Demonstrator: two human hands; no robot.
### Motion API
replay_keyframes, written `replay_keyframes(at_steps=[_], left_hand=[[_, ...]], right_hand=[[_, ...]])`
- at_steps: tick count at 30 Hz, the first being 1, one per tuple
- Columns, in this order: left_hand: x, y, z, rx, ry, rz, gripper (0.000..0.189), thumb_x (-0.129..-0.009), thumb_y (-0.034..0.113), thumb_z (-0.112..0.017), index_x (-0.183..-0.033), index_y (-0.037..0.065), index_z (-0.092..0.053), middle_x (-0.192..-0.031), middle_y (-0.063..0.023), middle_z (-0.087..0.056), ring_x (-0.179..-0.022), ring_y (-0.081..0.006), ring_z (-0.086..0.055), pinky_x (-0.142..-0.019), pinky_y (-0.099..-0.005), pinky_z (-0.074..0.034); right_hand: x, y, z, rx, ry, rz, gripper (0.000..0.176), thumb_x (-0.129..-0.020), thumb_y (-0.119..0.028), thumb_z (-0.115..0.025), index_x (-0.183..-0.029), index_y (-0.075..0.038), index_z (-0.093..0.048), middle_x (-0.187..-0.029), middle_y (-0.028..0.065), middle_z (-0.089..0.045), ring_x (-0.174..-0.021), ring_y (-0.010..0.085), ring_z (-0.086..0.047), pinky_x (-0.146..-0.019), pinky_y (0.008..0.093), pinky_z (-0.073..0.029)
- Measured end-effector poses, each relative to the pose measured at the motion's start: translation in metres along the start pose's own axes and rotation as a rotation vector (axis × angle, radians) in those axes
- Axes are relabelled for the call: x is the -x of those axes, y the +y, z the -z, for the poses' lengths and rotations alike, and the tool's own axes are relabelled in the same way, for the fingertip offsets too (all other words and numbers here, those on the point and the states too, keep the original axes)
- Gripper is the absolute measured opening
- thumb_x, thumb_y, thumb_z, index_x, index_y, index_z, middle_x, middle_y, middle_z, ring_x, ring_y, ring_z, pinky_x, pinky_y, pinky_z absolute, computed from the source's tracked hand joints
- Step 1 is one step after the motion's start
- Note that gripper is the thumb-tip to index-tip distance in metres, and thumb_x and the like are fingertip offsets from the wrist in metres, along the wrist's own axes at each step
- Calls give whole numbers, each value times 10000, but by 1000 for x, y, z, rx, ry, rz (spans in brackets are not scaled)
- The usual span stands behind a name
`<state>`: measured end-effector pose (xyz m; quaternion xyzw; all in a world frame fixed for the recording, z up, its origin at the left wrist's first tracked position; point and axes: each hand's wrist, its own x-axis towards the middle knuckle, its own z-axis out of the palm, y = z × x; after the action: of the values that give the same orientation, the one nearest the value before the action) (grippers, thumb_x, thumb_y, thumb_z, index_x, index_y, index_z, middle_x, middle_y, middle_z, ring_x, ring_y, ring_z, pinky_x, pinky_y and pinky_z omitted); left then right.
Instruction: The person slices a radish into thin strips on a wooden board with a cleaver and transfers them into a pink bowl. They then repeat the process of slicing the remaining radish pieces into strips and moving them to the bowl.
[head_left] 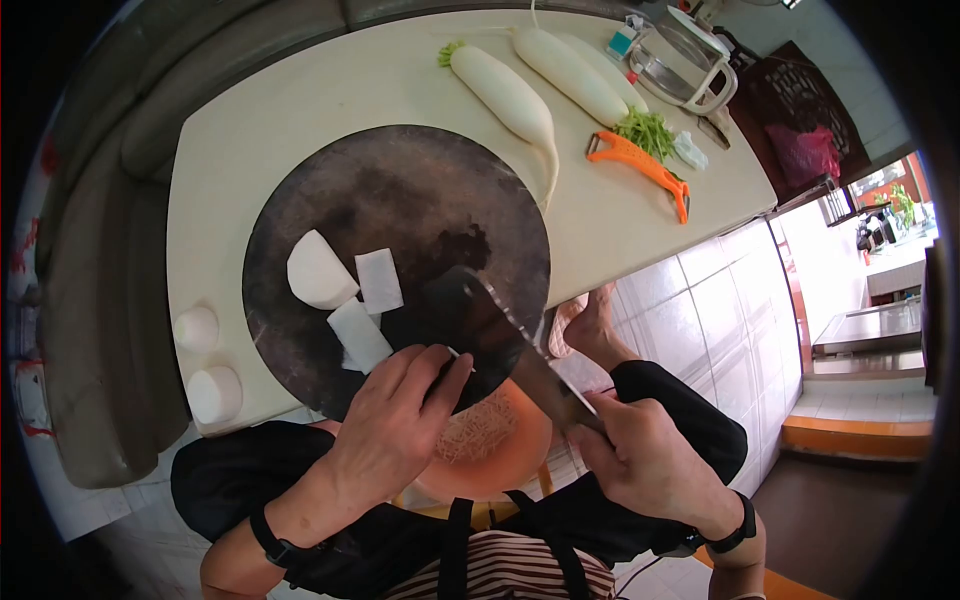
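Observation:
A round dark cutting board [400,160] lies on the table. Near its front edge rests my left hand [395,420], fingers curled and pressed down; slivers of white daikon show at its fingertips, mostly hidden. My right hand [645,455] is wrapped round the handle of a cleaver [545,380], whose blade slants up and left over the board's right side, apart from my left fingers. On the board sit a thick daikon chunk [320,270] and two flat daikon slabs, one upper [379,281] and one lower [358,336], the lower one close to my left hand.
Below the board, an orange bowl [530,445] holds pale shreds. Whole daikons [500,92], an orange peeler [650,178], cut greens [645,130] and a glass kettle [683,60] stand or lie farther back. Two daikon pieces [215,394] sit at the table's left edge.

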<state>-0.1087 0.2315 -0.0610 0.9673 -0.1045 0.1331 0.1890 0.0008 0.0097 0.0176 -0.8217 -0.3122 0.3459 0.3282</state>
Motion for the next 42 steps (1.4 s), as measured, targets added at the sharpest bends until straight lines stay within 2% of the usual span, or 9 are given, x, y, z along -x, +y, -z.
replay_keyframes(at_steps=[3, 7, 12, 15, 16, 18, 27, 33, 42], left_hand=[[2, -3, -2, 29, 4, 0, 450, -722, 25, -611, -1160, -76, -603, -1135, -179, -537, -1036, -333, -561, -868, -395, -514], [-1, -3, -1, 140, 114, 54, 394, -775, -10, -615, -1166, -63, -604, -1117, -179, -548, -992, -337, -591, -840, -386, -521], [-11, -3, 20, 508, 205, 355, 275, -906, -12, -602, -1177, -50, -622, -1166, -176, -603, -990, -301, -640, -834, -332, -535], [-10, -12, 22, 1612, 80, 783, 381, -1040, 209, -465, -1320, -44, -515, -1268, -112, -589, -1118, -226, -603, -994, -356, -485], [-12, -13, 25, 1609, 98, 772, 381, -1040, 209, -465, -1320, -44, -515, -1268, -112, -589, -1118, -226, -603, -994, -356, -485], [-16, -11, 30, 2157, 45, 780, 429, -1050, 277, -417, -1350, -23, -479, -1281, -132, -585, -1174, -245, -576, -1036, -401, -453], [-4, -17, 22, 2155, 62, 809, 375, -1037, 213, -438, -1334, -9, -496, -1277, -138, -597, -1179, -231, -589, -1041, -396, -461], [-6, -12, 28, 2106, 73, 826, 333, -1023, 136, -473, -1299, -44, -524, -1194, -144, -626, -1115, -233, -620, -983, -376, -515], [-25, -5, 23, 1708, 60, 739, 379, -1018, 121, -484, -1365, -31, -500, -1261, -135, -606, -1147, -212, -601, -1012, -330, -474]], right_hand=[[-2, 5, 4, -10, 27, -19, 73, -887, -2, -568, -900, 69, -579, -572, 157, -561, -480, 270, -588, -472, 358, -436], [-6, 8, 7, -364, 7, -135, 160, -957, -46, -543, -824, 41, -557, -628, 42, -579, -470, 88, -512, -445, 283, -398], [-11, 2, 11, -702, -77, -184, 173, -966, -69, -547, -818, 14, -580, -626, 45, -578, -423, 63, -460, -429, 225, -386], [-10, 1, 5, -1024, -149, -253, 143, -950, -93, -564, -940, 42, -608, -615, 78, -567, -389, 76, -398, -407, 230, -370], [-10, 1, 2, -1011, -154, -240, 143, -950, -93, -564, -940, 42, -608, -615, 78, -567, -389, 76, -398, -407, 230, -370], [-9, -2, -6, -1182, -221, -275, 150, -950, -86, -562, -982, 52, -609, -620, 88, -573, -391, 77, -394, -409, 229, -373], [-1, -5, -17, -1063, -238, -285, 135, -945, -49, -556, -1022, 57, -591, -668, 128, -593, -408, 81, -403, -423, 226, -370], [16, -4, 0, -901, -23, -260, 175, -935, -75, -563, -817, 46, -608, -630, 109, -589, -404, 100, -424, -418, 240, -394], [42, 44, 59, -979, 109, -185, 150, -940, -76, -555, -908, 59, -614, -623, 102, -573, -387, 79, -416, -384, 229, -396]])
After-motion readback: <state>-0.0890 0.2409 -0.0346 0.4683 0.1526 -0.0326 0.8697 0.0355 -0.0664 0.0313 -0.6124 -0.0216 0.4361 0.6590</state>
